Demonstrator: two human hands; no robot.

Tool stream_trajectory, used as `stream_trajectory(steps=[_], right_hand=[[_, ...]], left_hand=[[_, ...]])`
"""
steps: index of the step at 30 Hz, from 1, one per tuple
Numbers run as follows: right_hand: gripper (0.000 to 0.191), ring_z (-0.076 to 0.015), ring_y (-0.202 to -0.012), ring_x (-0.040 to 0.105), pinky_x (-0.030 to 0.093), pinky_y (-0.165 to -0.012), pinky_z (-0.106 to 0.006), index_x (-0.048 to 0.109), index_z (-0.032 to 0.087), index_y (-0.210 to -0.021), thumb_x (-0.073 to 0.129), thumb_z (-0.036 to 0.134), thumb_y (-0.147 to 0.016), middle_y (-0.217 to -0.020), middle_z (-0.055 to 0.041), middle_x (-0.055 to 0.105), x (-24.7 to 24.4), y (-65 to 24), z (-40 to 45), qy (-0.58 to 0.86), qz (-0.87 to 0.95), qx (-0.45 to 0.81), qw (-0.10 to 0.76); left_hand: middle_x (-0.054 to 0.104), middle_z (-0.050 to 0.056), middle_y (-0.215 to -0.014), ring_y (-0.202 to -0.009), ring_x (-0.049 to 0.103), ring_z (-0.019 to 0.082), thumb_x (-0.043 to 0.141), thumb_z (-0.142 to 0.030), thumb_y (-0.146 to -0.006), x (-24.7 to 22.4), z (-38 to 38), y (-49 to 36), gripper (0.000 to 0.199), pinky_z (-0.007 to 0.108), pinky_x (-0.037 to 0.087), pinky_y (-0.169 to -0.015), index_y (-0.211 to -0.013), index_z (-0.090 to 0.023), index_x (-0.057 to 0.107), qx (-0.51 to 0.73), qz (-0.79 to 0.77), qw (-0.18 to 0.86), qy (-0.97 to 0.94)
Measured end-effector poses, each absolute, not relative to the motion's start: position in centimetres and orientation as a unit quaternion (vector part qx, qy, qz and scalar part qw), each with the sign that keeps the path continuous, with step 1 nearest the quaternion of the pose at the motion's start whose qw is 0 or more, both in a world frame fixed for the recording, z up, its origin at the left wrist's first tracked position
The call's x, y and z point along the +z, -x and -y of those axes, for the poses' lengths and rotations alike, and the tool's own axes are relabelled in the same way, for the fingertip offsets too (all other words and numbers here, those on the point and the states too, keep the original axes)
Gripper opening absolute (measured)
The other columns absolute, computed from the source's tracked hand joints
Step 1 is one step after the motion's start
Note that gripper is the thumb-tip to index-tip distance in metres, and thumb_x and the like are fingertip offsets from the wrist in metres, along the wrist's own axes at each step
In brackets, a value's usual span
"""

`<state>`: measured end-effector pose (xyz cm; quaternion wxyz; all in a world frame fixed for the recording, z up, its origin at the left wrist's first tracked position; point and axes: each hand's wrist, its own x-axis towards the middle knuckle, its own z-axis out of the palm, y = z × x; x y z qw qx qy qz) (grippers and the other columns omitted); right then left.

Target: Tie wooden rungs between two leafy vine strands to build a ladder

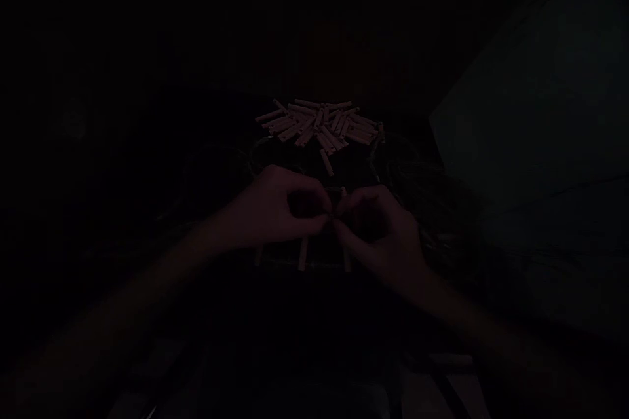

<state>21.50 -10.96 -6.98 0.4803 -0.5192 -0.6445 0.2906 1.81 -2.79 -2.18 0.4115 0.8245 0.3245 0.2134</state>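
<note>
The picture is very dark. My left hand [275, 209] and my right hand [388, 229] meet fingertip to fingertip, both pinched closed. What lies between the fingertips is too small and dim to make out. Just behind and below them, several short pale sticks stand side by side, among them a middle stick [303, 255] and a right stick [347, 260]. A thin cord [322, 266] appears to link their lower ends. The upper end of one stick [343, 192] shows just beyond my fingers, with cord near it. My hands hide the rest.
Beyond my hands lies a heap of pale sticks [319, 121], some with a hole near the end. One loose stick [327, 162] lies in front of it. Loose cord [417, 170] spreads at the right, with fainter strands at the left. A greenish surface [540, 91] is at the right.
</note>
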Motion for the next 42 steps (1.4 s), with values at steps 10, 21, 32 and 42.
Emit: stream_trajectory(steps=[10,21,32,42], right_hand=[[0.023,-0.0137,-0.072,0.066,0.052,-0.069,-0.028,0.058,0.025,-0.099,0.070,0.013,-0.083,-0.084,0.0029,0.068,-7.1,-21.7,10.7,0.512,0.697,0.188,0.466],[0.025,-0.0186,-0.080,0.070,0.051,-0.071,-0.034,0.056,0.026,-0.104,0.066,0.013,-0.084,-0.090,0.0000,0.071,-6.8,-21.6,10.6,0.477,0.755,0.071,0.444],[0.024,-0.0179,-0.075,0.068,0.049,-0.069,-0.033,0.055,0.026,-0.099,0.068,0.012,-0.084,-0.083,0.0017,0.070,-6.4,-21.5,10.7,0.477,0.761,0.038,0.438],[0.025,-0.0180,-0.072,0.067,0.051,-0.068,-0.034,0.055,0.027,-0.095,0.072,0.016,-0.081,-0.081,0.0018,0.070,-6.5,-21.5,10.8,0.514,0.728,0.071,0.448]], left_hand=[[0.065,-0.004,-0.067,-0.063,0.059,0.010,0.074,-0.018,-0.071,-3.5,3.9,-2.7,0.007,0.019,0.043,-0.058,-0.077,-0.015,0.074,0.258,-0.382,0.407,-0.789],[0.066,-0.004,-0.066,-0.061,0.060,0.011,0.070,-0.018,-0.070,-3.8,4.3,-3.0,0.005,0.020,0.043,-0.056,-0.074,-0.016,0.071,0.265,-0.386,0.402,-0.787],[0.062,-0.006,-0.062,-0.059,0.057,0.009,0.072,-0.018,-0.069,-3.8,4.9,-3.4,0.004,0.018,0.041,-0.054,-0.072,-0.016,0.070,0.288,-0.399,0.406,-0.770],[0.061,-0.005,-0.062,-0.059,0.055,0.010,0.071,-0.018,-0.070,-4.0,4.9,-3.5,0.004,0.019,0.041,-0.055,-0.073,-0.016,0.071,0.287,-0.403,0.429,-0.756]])
